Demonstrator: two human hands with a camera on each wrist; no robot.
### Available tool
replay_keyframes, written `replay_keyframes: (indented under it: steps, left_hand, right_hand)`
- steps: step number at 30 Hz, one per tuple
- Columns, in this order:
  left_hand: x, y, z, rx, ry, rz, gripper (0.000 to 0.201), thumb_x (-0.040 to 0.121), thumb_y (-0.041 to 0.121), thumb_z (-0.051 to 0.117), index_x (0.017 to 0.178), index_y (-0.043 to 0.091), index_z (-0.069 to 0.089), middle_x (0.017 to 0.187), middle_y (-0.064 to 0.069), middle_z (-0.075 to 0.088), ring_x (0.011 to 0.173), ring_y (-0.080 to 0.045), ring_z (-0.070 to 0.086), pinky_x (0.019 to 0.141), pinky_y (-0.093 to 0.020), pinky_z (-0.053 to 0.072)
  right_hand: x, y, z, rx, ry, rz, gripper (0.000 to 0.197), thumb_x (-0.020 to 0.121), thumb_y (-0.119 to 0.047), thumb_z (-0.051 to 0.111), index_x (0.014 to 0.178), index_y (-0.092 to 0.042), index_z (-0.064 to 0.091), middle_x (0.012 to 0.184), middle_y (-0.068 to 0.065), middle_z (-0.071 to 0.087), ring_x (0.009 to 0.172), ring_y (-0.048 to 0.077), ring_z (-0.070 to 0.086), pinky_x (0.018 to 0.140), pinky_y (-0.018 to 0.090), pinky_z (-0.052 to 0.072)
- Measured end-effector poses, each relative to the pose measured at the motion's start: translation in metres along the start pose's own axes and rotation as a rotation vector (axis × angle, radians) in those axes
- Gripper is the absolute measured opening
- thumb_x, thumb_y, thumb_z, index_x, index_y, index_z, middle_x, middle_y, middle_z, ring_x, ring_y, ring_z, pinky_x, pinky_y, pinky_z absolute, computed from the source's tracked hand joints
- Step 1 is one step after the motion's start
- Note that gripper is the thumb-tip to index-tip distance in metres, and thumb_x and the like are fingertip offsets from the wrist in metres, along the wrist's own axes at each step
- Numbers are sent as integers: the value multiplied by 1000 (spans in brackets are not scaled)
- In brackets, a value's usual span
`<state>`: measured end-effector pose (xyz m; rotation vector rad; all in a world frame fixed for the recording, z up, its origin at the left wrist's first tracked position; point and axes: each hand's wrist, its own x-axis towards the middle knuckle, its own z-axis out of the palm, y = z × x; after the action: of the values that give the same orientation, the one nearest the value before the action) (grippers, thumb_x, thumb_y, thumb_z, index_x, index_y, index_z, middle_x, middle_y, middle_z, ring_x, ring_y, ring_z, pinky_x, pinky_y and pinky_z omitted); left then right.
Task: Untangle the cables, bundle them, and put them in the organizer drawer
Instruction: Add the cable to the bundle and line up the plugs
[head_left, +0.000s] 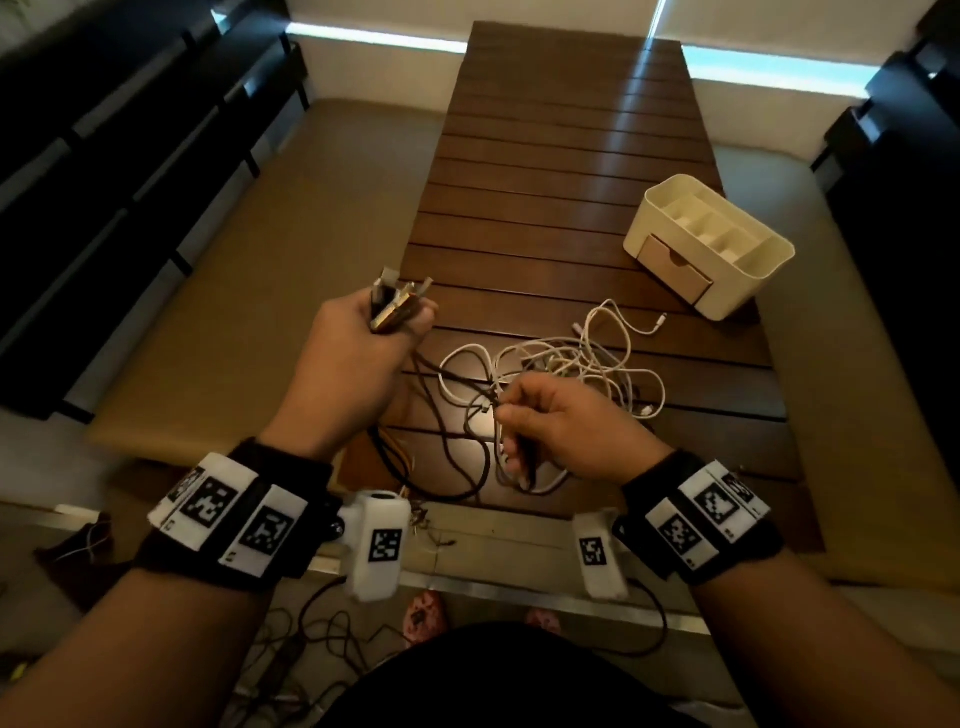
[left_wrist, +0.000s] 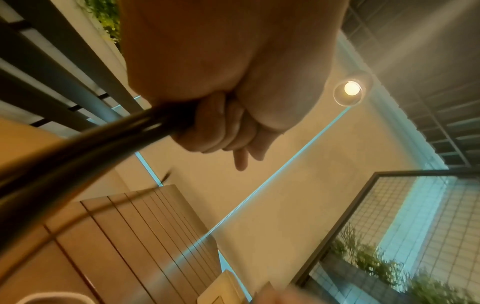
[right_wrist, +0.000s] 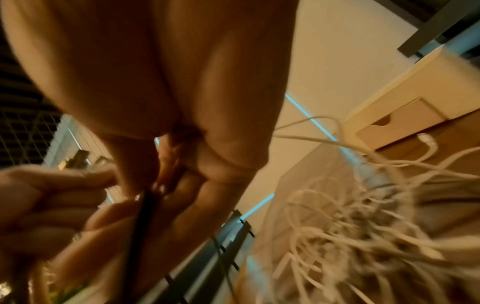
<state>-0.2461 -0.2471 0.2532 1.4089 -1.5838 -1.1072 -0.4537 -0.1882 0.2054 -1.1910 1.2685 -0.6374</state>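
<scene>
A tangle of white cables (head_left: 566, 364) lies on the slatted wooden table (head_left: 561, 171), with dark cables (head_left: 457, 426) looping from it toward the near edge. My left hand (head_left: 363, 338) is raised left of the pile and grips a bunch of dark cable ends with metal plugs (head_left: 392, 306); its fingers (left_wrist: 221, 127) curl round the dark cables (left_wrist: 103, 156). My right hand (head_left: 550, 421) sits over the near side of the tangle, pinching a dark cable (right_wrist: 140, 222) and holding a white strand. The cream organizer (head_left: 711, 244) stands at the right, its tan drawer (head_left: 672, 273) shut.
Padded benches (head_left: 270, 270) flank the table on both sides. Dark slatted seats (head_left: 104, 156) stand at far left and right. More loose wires (head_left: 311, 639) lie on the floor by my feet. The organizer's top compartments (head_left: 711, 223) hold nothing visible.
</scene>
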Motion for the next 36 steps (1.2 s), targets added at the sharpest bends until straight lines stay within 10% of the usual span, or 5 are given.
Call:
replay_keyframes:
  steps: [6,15,23,30,36]
  left_hand:
    - [3,-14,-22,-75,-96,-48,23,95,34,63,100,12,67,65,5,44,55,-12,36,55,-32,32]
    - [-5,-14,-39,-170,-246,-50,16,97,30,61,93,17,69,58,9,45,53,-19,32,50,-31,28]
    - [-8,0,-37,-323,-285,43,18,100,26,58,94,10,61,53,10,37,45,-10,31,44,-25,28]
    - [5,19,-64,-625,-231,27,17,104,24,49,91,16,56,53,9,30,45,-9,23,41,-23,25]
    - [1,25,-55,-673,-244,46,20,104,22,50,87,14,56,52,6,28,44,-9,22,41,-23,22]
  right_hand:
    - [-9,47,19,-172,-102,364,16,104,-24,50,101,-9,55,79,4,63,62,18,66,51,33,55]
    - [-11,51,19,-1043,-234,612,33,98,-43,55,120,-21,66,123,0,64,109,18,58,88,32,45]
    - [-12,-46,54,-380,-89,-99,47,91,-42,67,137,-38,54,145,-25,45,133,-7,39,110,24,34]
    - [9,-26,91,-251,76,-157,28,89,-41,66,106,-20,63,108,-1,68,104,15,65,97,51,51]
    - [23,-52,94,-81,105,-283,58,86,-27,75,136,-24,47,132,-7,58,125,3,53,105,23,41]
